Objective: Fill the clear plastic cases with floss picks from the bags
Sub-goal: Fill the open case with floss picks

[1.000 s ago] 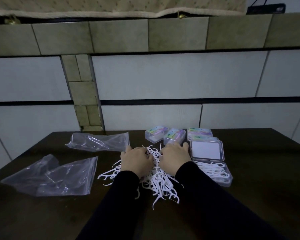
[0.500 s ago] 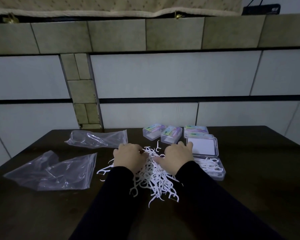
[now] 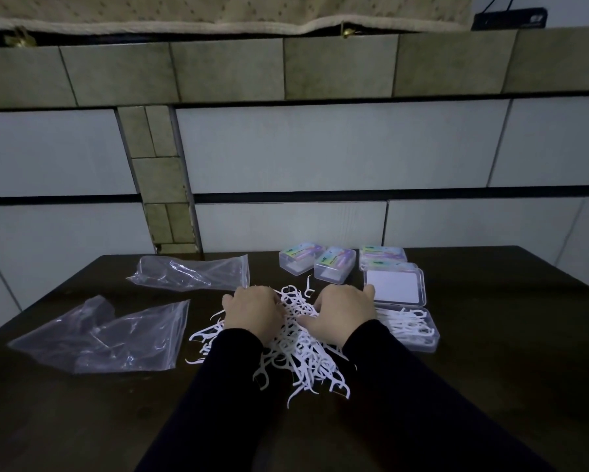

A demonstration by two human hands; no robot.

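Note:
A loose pile of white floss picks [image 3: 296, 349] lies on the dark table [image 3: 490, 352] in front of me. My left hand [image 3: 252, 310] sits on the pile's left side with its fingers curled down into the picks. On the right side my right hand [image 3: 344, 313] does the same, thumb pointing inward. Just right of that hand lies an open clear case: its base [image 3: 412, 332] holds several picks, and its lid [image 3: 393, 287] lies flat behind it.
Three shut cases with coloured labels [image 3: 300, 257] [image 3: 335, 264] [image 3: 383, 255] stand behind the pile. Two clear plastic bags lie at the left, one far [image 3: 191, 272] and one near [image 3: 106, 335]. A tiled wall rises right behind the table.
My left hand has slid a little to the left, so the hands are slightly further apart on the pile. Cases and bags have not moved.

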